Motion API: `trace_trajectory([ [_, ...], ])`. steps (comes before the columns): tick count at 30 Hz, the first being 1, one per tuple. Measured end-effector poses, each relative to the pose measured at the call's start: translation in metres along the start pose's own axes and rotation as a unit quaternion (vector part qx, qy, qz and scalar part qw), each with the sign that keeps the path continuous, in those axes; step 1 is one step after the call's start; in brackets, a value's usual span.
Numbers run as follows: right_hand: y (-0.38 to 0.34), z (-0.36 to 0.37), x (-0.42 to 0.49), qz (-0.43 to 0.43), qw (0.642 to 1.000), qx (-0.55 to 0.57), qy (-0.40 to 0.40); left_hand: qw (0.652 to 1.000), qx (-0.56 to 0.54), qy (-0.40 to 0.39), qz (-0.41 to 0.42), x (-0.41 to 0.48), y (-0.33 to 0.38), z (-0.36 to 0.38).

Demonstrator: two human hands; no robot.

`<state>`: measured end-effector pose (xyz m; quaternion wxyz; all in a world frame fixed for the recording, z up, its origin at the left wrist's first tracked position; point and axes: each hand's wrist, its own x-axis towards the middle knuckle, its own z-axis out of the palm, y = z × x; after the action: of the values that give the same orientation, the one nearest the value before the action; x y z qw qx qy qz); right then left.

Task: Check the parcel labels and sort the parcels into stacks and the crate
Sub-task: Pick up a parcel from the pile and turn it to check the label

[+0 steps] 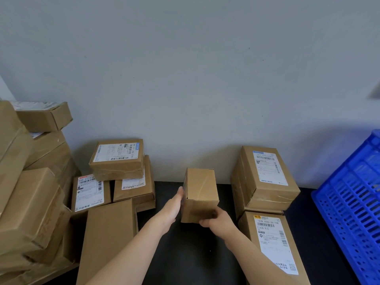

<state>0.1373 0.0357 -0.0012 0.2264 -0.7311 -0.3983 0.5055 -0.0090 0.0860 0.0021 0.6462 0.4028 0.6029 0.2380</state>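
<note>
The small parcel [201, 188], a plain brown taped carton, stands on end in the middle of the frame, just above the dark worktop [189, 254]. The left grip [171, 206] lies flat against its left side, fingers straight and pressing. The right grip [218, 223] has its fingers curled round the parcel's near lower edge, holding it.

Just right of the parcel sits a labelled parcel [265, 177] stacked on another. Nearer the camera, a long labelled parcel [273, 243] lies beside that stack. At the right edge of the frame stands the blue crate [349, 202].

Left of centre, a small stack of labelled parcels [117, 157] rests by the wall [185, 79], with a flat plain parcel [109, 233] in front. A tall pile of cartons [30, 202] fills the left edge.
</note>
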Motion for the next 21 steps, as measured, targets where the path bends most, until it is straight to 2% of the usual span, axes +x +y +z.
trace_trajectory([
  [3, -0.006, -0.004, -0.001, -0.021, 0.999, -0.019, 0.023, 1.0, 0.006, -0.003, 0.019, -0.002, 0.008, 0.004],
  [10, -0.02, -0.011, -0.008, -0.085, 0.984, -0.143, 0.055, 0.999, 0.02, 0.007, 0.048, -0.005, 0.019, 0.008],
  [15, -0.02, -0.013, -0.007, -0.114, 0.981, -0.126, 0.098, 0.996, 0.033, 0.023, 0.075, -0.007, 0.023, 0.009],
  [21, -0.023, -0.018, -0.006, -0.144, 0.981, -0.045, 0.119, 0.996, 0.044, 0.033, 0.077, -0.003, 0.022, 0.006],
])
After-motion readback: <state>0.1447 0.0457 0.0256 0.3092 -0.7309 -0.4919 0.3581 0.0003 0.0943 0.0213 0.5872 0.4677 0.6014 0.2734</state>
